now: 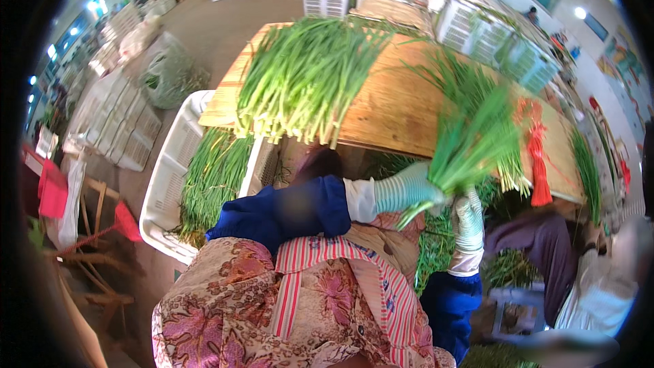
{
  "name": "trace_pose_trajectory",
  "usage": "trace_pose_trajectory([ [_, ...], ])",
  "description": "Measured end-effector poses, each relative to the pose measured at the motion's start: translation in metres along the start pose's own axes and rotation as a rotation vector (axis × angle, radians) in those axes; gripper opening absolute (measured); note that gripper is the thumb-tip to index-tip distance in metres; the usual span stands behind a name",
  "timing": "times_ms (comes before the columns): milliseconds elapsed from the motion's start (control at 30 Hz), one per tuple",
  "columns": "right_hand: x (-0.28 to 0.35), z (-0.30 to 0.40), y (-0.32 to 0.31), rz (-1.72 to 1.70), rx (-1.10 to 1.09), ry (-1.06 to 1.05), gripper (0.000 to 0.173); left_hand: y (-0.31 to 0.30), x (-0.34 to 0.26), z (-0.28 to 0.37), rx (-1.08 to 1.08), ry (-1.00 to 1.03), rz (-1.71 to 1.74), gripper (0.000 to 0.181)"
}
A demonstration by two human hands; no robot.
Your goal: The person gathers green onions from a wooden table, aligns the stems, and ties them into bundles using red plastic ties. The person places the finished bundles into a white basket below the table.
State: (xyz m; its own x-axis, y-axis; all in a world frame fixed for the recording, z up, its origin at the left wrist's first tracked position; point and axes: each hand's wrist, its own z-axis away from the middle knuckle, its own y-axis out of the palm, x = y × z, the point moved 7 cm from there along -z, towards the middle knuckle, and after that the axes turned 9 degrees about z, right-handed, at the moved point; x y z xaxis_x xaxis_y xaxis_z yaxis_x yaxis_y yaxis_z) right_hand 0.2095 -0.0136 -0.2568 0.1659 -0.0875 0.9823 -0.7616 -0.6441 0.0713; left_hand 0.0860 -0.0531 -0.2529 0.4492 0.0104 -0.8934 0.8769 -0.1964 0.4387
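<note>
My left hand (409,189), in a striped knit glove, is shut on the stalk ends of a bunch of green leafy stalks (470,138), likely garlic chives. My right hand (467,220), gloved alike, is upright just right of the bunch's base; its fingertips are partly hidden by the leaves, so its grip is unclear. A wide pile of the same stalks (311,76) lies on the left of the wooden board (398,97), pale ends towards me. Behind the held bunch lies another pile (511,163), beside a hank of red ties (539,163).
A white plastic crate (163,189) of greens stands at the left. Loose greens (434,250) lie below the board. Another person (598,286) sits close at the right, near a blue stool (516,306). More crates (327,0) stand beyond the board.
</note>
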Motion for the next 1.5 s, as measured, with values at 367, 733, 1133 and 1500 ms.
trace_pose_trajectory([
  [367, 0.04, -0.044, 0.053, -0.267, 0.053, -0.015, 0.064, 0.007, -0.005, 0.019, 0.102, -0.27, -0.098, 0.013],
  [733, 0.141, -0.101, -0.09, -0.176, -0.426, -0.256, 0.041, 0.002, 0.047, 0.031, 0.262, -0.044, -0.463, 0.023],
  [1133, -0.034, -0.242, 0.137, 0.397, 0.041, 0.074, 0.053, -0.024, 0.024, 0.073, 0.362, -0.024, -0.876, 0.032],
  [1500, -0.012, -0.192, 0.117, 0.363, 0.044, 0.051, 0.039, -0.038, 0.008, 0.076, 0.207, 0.105, -0.778, 0.031],
])
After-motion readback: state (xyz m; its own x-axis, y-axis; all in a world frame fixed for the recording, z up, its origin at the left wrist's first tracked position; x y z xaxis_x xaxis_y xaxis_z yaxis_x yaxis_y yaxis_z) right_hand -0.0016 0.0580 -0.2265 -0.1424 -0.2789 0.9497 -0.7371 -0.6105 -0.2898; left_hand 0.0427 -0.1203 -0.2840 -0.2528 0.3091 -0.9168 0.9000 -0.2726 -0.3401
